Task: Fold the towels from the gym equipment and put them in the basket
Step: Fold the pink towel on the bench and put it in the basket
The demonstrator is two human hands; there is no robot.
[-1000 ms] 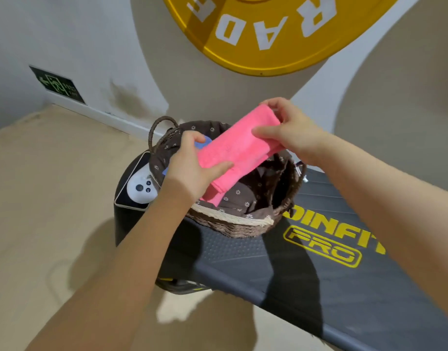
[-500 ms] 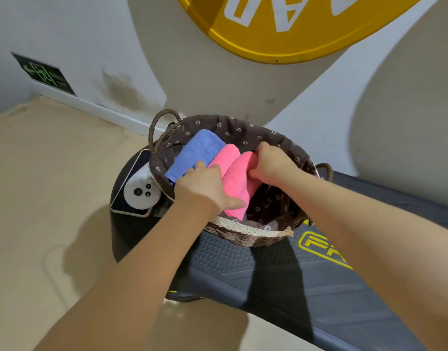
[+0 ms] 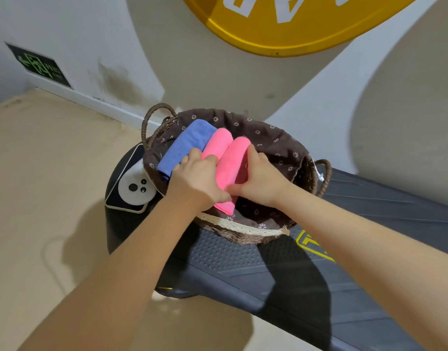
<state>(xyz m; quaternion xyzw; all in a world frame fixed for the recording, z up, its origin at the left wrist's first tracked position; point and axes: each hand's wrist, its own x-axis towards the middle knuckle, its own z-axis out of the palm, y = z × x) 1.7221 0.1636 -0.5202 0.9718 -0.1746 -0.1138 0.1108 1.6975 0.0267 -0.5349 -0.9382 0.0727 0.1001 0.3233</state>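
both hands are seating a folded pink towel (image 3: 234, 168) in the basket (image 3: 243, 230), beside a second pink towel (image 3: 216, 143) and a blue towel (image 3: 185, 145). the left hand (image 3: 196, 183) is curling over its near edge; the right hand (image 3: 259, 179) is pressing its far side, thumb seemingly pinching it, though that is partly hidden. next, i judge, both are needing to let go cleanly without unrolling it.

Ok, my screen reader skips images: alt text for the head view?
Both hands, left hand and right hand, press a folded pink towel into a lined wicker basket, beside another pink towel and a blue towel.
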